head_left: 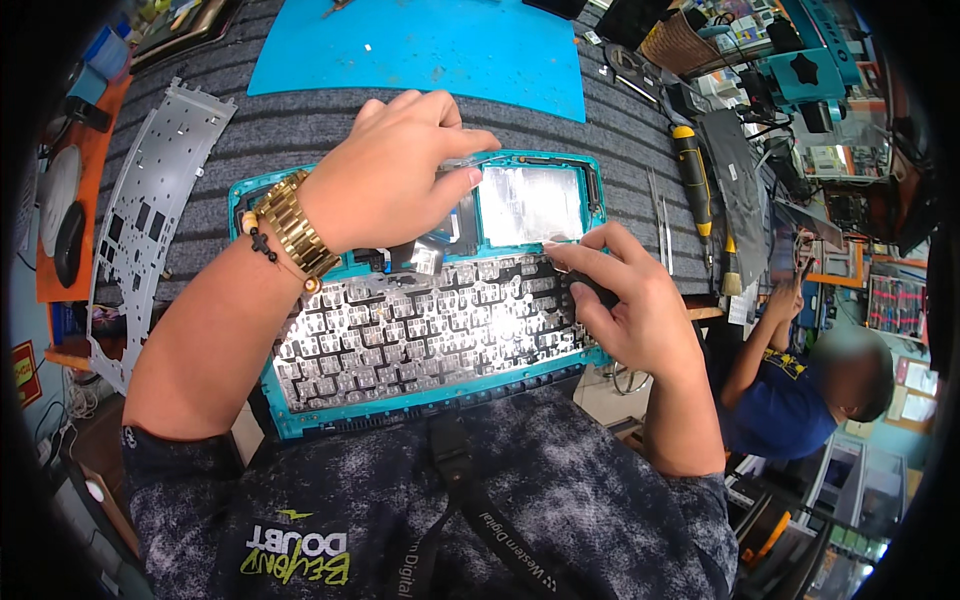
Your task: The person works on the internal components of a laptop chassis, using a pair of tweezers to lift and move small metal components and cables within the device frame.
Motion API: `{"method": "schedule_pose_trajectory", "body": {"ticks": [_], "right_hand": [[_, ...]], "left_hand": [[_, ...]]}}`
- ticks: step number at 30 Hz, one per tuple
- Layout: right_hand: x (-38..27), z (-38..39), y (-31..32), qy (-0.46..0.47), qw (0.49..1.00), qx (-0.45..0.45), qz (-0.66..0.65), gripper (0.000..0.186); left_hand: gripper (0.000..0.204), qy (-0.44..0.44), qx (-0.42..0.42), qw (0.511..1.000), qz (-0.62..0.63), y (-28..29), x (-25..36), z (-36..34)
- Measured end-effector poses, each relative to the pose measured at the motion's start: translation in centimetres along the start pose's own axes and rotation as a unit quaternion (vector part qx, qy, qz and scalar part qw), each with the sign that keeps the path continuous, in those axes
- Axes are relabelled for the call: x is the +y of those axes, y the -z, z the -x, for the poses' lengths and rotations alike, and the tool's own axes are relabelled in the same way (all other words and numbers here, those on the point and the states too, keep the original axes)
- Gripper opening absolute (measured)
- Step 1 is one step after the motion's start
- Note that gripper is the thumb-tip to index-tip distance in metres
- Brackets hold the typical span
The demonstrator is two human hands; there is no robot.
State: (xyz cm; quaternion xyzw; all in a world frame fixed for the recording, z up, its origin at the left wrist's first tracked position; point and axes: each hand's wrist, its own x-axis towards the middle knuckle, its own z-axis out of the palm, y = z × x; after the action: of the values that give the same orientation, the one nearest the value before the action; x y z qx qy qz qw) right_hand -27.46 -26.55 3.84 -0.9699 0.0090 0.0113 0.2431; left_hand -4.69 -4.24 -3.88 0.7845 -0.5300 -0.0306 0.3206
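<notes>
A teal laptop top case (pixel 245 190) lies underside up before me, with the silvery back of its keyboard (pixel 420 335) showing. Across its far edge reaches my left hand (pixel 400 165), thumb and forefinger closing on a thin, clear-looking piece too small to name. My right hand (pixel 630 300) is bent over the case's right side, its forefinger at the lower edge of the bare silver touchpad-area plate (pixel 532 203). Something dark shows between that hand's thumb and fingers; its kind is hidden. A gold watch (pixel 295 222) and a beaded bracelet circle my left wrist.
A perforated metal plate (pixel 165 190) lies at left. Beyond the case is a blue mat (pixel 420 50). At right are a yellow-black screwdriver (pixel 691 175), a brush (pixel 731 270) and tweezers (pixel 660 215). Another person (pixel 790 390) sits further right, holding a phone-like object.
</notes>
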Motion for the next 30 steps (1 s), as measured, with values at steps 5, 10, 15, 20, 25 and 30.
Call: {"method": "schedule_pose_trajectory", "body": {"ticks": [5, 10, 15, 20, 25, 30], "right_hand": [[-0.3, 0.1, -0.1, -0.022, 0.999, -0.010, -0.039, 0.035], [-0.5, 0.0, -0.1, -0.007, 1.000, -0.012, -0.018, 0.033], [-0.7, 0.0, 0.1, -0.032, 0.999, -0.034, -0.017, 0.033], [-0.7, 0.0, -0.2, -0.017, 1.000, -0.009, -0.013, 0.032], [-1.7, 0.2, -0.7, -0.047, 0.999, -0.002, -0.028, 0.041], [-1.7, 0.0, -0.6, -0.010, 0.998, -0.014, 0.064, 0.043]], "left_hand": [[0.037, -0.001, 0.000, 1.000, 0.000, 0.1, 0.0, 0.0], [0.037, 0.004, -0.003, 1.000, -0.002, 0.1, 0.0, 0.0], [0.037, 0.000, -0.002, 1.000, -0.002, 0.0, 0.0, 0.0], [0.038, -0.006, 0.001, 1.000, -0.003, 0.0, -0.1, 0.0], [0.044, -0.019, -0.021, 1.000, 0.000, 0.4, -0.2, 0.2], [0.041, -0.017, 0.003, 1.000, -0.001, 0.0, -0.2, 0.1]]}}
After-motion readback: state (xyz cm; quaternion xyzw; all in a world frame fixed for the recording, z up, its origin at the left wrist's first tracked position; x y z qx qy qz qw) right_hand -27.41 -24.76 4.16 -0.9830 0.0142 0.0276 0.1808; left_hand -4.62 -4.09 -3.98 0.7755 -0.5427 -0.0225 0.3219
